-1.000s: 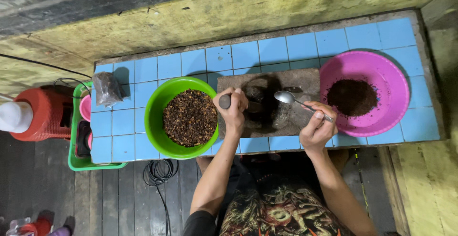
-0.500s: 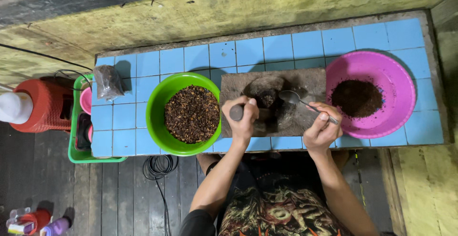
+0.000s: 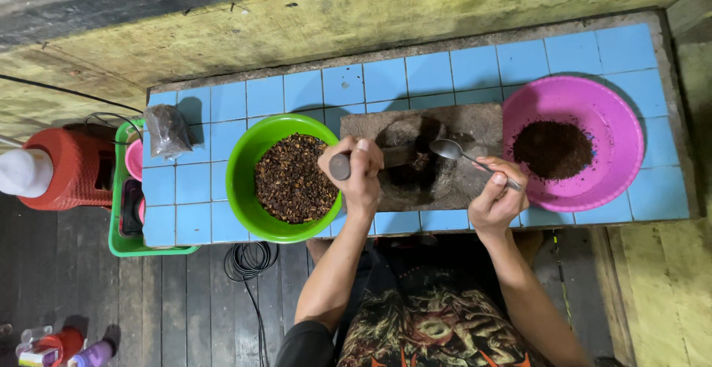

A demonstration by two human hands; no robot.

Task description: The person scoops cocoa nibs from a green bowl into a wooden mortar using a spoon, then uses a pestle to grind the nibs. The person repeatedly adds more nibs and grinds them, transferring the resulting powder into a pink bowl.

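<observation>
Your left hand point(image 3: 361, 178) grips a pestle point(image 3: 343, 166), your right hand point(image 3: 495, 200) a spoon point(image 3: 449, 149), over the slab point(image 3: 486, 126) between green bowl point(image 3: 245, 159) and pink bowl point(image 3: 619, 129).

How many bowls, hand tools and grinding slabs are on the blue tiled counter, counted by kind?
Bowls: 2, the green bowl and the pink bowl.
Hand tools: 2, the stone pestle in the left hand and the metal spoon in the right hand.
Grinding slabs: 1, the stone slab.
Total: 5.

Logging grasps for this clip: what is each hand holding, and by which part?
Left hand grips a stone pestle around its near end. Right hand holds a metal spoon by the handle's end, over the stone slab.
</observation>
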